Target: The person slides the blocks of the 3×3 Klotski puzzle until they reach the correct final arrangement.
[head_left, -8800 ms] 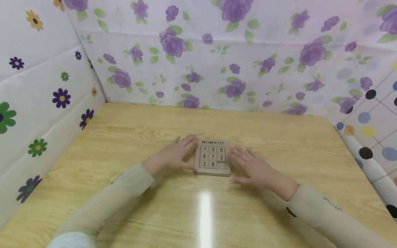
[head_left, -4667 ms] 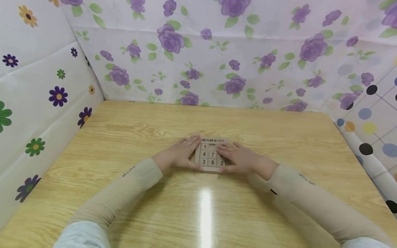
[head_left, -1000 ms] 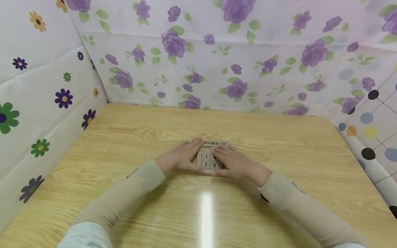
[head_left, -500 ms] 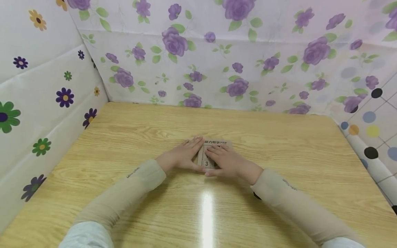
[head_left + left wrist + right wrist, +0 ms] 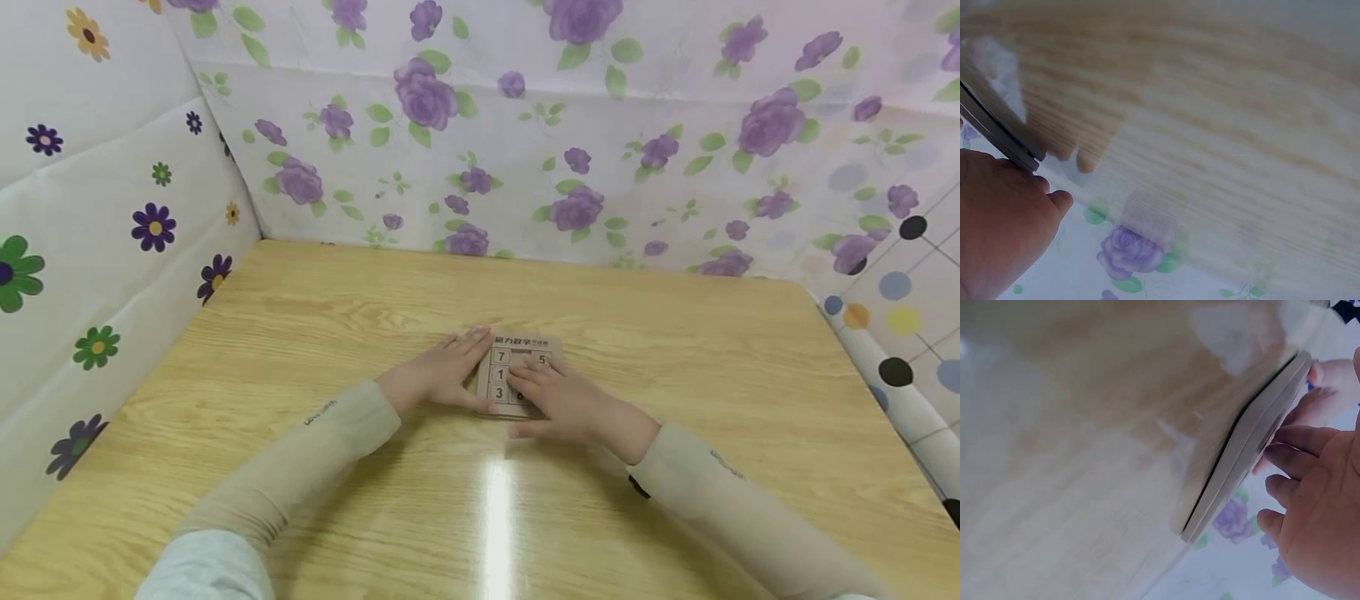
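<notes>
Number board [image 5: 521,342] lies flat near the middle of the wooden tabletop [image 5: 375,500], between two hands. One second ago its top-left place looked vacant; now the 7 tile [image 5: 501,357] sits there, above the 1 tile [image 5: 500,375] and the 3 tile [image 5: 498,392]. The vacant place appears now at top middle, beside the 5 tile [image 5: 542,359]. I judge that the tiles are being rearranged and the order is not finished. The right hand [image 5: 566,402] has moved back toward the right, with its fingers extended over the tiles, pinching nothing; it hides several numbers. The left hand [image 5: 440,371] has stayed along the left edge, fingers and thumb spread, which probably steadies the board. Flowered cloth [image 5: 517,167] hangs behind.
</notes>
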{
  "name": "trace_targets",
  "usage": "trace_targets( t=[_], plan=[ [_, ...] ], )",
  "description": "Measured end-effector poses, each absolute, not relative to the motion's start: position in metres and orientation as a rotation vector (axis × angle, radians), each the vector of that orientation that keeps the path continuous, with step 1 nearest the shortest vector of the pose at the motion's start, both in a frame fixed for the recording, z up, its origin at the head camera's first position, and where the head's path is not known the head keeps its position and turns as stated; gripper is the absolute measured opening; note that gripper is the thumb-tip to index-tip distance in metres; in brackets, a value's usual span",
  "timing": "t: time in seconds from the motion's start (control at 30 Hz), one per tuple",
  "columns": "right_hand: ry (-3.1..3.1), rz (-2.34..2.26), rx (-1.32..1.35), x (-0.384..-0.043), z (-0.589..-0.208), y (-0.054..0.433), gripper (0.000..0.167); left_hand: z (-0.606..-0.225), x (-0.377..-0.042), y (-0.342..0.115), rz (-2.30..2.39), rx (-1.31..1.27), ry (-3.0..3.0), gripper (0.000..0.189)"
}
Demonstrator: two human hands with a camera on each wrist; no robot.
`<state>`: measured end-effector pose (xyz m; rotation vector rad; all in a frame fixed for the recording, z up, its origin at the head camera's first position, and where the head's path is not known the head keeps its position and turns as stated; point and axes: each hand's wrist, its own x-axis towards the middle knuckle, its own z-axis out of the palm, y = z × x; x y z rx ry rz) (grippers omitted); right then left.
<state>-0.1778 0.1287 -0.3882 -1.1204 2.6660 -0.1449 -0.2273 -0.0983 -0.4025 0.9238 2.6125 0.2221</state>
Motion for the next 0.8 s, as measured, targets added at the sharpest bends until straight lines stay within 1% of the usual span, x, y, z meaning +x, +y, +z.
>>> trace_targets(
  t=[0.17,0.37,0.57,0.8],
  plan=[
    [2.657,-0.142,-1.116,-0.175,-0.389,0.13,0.084,-0.403,-0.229,-0.1,0.22,0.902,2.618,0.117],
    [2.684,-0.14,-1.085,-0.185,-0.393,0.13,0.081,-0.405,-0.228,-0.1,0.237,0.928,2.614,0.117],
    [2.697,-0.161,-1.061,-0.193,-0.392,0.13,0.081,-0.403,-0.226,-0.099,0.222,0.934,2.615,0.116],
    [2.719,-0.166,-1.085,-0.19,-0.389,0.135,0.081,-0.401,-0.227,-0.099,0.198,0.945,2.619,0.116]
  ],
)
